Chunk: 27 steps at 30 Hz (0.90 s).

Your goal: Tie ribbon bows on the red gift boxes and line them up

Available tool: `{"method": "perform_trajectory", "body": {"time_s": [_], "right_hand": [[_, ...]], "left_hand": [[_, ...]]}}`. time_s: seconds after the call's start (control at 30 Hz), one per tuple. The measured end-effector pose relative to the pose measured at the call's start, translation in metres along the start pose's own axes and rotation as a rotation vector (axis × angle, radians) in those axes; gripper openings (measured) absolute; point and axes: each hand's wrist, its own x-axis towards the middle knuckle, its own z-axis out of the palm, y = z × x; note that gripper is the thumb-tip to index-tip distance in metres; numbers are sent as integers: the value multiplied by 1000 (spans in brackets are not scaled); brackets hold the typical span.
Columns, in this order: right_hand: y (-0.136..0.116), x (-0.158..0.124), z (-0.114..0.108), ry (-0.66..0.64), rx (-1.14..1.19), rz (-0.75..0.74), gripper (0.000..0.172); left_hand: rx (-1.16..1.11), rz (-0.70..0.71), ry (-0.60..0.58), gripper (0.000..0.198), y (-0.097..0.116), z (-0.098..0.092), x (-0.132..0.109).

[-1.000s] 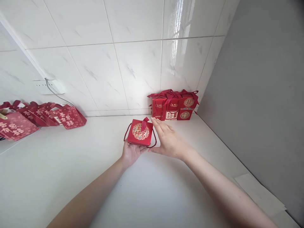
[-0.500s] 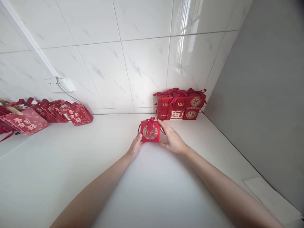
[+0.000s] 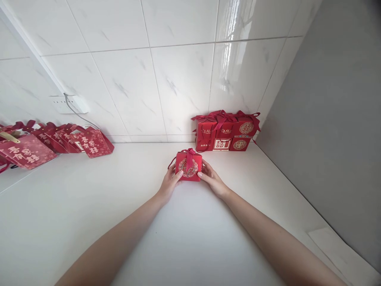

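By the left hand (image 3: 169,185) and right hand (image 3: 214,182), a red box (image 3: 193,171) is gripped at opposite sides, thumbs pressed on its front, seemingly so that it is steadied evenly. It is held between the palms, above or on the counter (image 3: 184,238); contact cannot be told. Beyond, stacked red boxes (image 3: 222,132) are set near the tiled wall (image 3: 184,83), perhaps for support.

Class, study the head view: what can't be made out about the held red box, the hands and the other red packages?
All in the head view:
- Part of the emblem on the held box: covered by its ribbon.
- How far the left hand and right hand wrap behind: hidden by the box.
- Leftmost packages: cut by the left edge.
- Finest print on the stacked boxes: too small.
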Motion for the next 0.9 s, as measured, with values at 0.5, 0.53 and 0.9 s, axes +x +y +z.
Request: {"method": "perform_trajectory", "body": {"time_s": [0.5,0.53,0.9], "right_hand": [[11,1,7,427,-325,-207,102],[10,-1,8,407,-394,-241,96],[-10,-13,13,324,-666,-419,41]], "left_hand": [[302,180,149,59,-13,11,-5],[312,181,107,67,-11,11,-5],[106,-38,75,64,6,2,6]]}}
